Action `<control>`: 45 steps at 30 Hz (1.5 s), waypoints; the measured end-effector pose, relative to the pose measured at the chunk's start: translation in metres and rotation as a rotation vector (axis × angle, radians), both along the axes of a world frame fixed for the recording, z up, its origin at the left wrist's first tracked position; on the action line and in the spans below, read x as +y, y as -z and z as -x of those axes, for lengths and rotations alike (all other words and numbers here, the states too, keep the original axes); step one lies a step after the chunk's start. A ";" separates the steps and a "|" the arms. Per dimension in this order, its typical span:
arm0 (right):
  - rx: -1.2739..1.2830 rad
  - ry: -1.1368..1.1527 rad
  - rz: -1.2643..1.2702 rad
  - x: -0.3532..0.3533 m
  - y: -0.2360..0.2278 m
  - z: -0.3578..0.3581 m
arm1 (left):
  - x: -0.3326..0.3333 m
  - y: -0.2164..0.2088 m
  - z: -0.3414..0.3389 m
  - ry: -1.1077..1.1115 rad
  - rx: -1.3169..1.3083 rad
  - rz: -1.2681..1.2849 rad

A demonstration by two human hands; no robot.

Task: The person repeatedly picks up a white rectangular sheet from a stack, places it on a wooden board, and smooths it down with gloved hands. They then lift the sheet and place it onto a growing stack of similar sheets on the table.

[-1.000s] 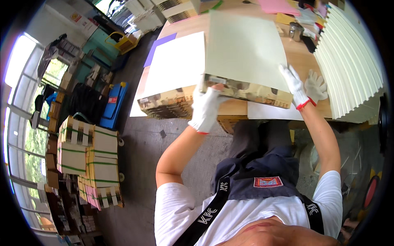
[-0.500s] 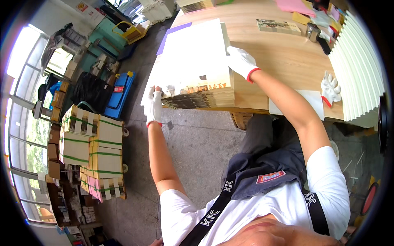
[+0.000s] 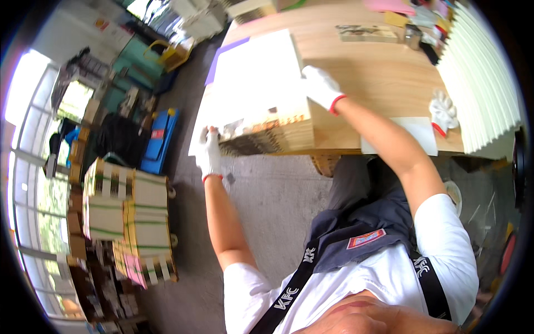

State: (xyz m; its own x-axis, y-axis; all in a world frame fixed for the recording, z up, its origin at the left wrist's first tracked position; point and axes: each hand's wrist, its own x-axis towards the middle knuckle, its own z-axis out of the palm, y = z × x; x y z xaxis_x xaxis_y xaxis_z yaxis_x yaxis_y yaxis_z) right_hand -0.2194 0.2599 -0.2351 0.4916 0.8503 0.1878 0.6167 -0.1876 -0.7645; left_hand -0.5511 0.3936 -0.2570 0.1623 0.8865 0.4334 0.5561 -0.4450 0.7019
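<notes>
The paper stack (image 3: 257,83) is gathered; squaring appears unfinished. Left hand (image 3: 209,156) and right hand (image 3: 322,89) flank it; fingers' closure cannot be determined.

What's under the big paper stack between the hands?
The paper stack sits over the wooden table. A purple sheet and what looks like a white sheet show past its left edge; how far, if at all, they run beneath is covered, as is anything else there.
</notes>
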 end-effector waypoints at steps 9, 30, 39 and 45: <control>-0.089 0.101 -0.202 -0.013 0.041 -0.026 | -0.059 -0.074 -0.072 0.023 0.292 -0.454; 0.610 0.130 -0.190 -0.364 0.071 -0.127 | -0.437 -0.243 -0.555 1.325 -0.129 1.159; 0.763 0.046 -0.248 -0.382 0.095 -0.130 | -0.405 -0.247 -0.578 1.416 -0.222 1.661; 0.802 0.111 -0.203 -0.413 0.109 -0.123 | -0.451 -0.271 -0.591 1.286 -0.610 1.389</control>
